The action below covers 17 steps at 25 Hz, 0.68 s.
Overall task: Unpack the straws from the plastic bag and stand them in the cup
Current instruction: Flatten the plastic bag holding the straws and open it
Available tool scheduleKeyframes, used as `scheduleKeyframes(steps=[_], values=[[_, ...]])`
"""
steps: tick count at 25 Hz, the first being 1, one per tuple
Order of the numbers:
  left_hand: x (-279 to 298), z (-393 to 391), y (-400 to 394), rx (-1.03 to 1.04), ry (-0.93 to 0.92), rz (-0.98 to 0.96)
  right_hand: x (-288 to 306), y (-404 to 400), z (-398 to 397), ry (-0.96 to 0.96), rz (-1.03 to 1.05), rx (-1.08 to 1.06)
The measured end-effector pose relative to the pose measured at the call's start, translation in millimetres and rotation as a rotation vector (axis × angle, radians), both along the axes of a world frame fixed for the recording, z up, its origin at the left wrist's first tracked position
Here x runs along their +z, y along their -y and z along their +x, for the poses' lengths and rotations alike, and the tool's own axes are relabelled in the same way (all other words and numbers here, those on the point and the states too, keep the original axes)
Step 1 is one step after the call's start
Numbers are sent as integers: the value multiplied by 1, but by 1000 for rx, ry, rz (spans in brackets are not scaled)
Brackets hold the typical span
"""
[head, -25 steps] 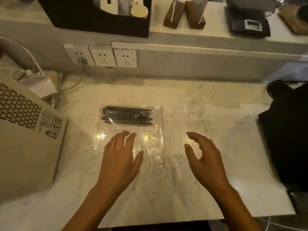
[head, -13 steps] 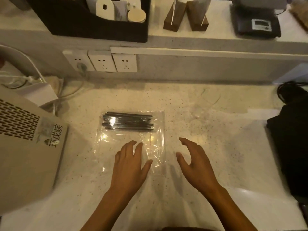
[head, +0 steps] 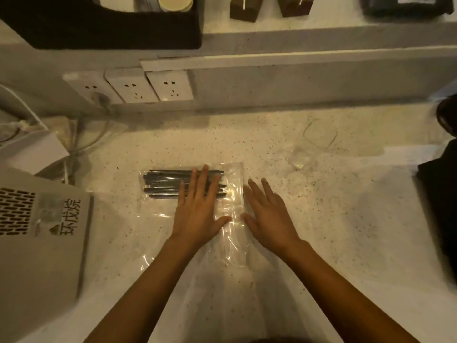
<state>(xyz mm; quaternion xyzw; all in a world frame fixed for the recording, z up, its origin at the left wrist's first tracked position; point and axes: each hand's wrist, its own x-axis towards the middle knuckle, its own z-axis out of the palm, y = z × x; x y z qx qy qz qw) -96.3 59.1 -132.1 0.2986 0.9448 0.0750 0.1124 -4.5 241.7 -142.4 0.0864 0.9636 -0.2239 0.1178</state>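
A clear plastic bag [head: 158, 219] lies flat on the speckled counter [head: 346, 219]. Inside its far end sits a bundle of black straws [head: 165, 183], lying crosswise. My left hand [head: 200, 206] rests flat on the bag, fingers spread, with the fingertips over the right half of the straws. My right hand [head: 267, 211] lies open at the bag's right edge, its thumb touching the plastic. A clear square-rimmed cup [head: 314, 142] stands upright on the counter, far right of the bag and apart from both hands.
A beige machine [head: 37, 243] with vent slots fills the left side. Wall sockets [head: 148, 87] and cables sit at the back left. Black cloth or a bag [head: 442, 194] lies at the right edge. A raised shelf [head: 321, 33] with a black box and wooden blocks runs along the back.
Both hands have moved forward. The left hand now covers part of the straws, and the right hand has come in to the bag's right edge.
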Motion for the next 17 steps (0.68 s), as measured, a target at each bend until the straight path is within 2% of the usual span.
scheduleKeyframes(steps=[7, 11, 17], values=[[-22, 2, 13, -20, 81, -97, -25, 0, 3, 91, 130, 158], [-23, 20, 21, 3, 83, -89, -27, 6, 20, 70, 119, 174], [-24, 53, 35, 27, 89, -76, -31, 24, 48, 80, 226, 183]])
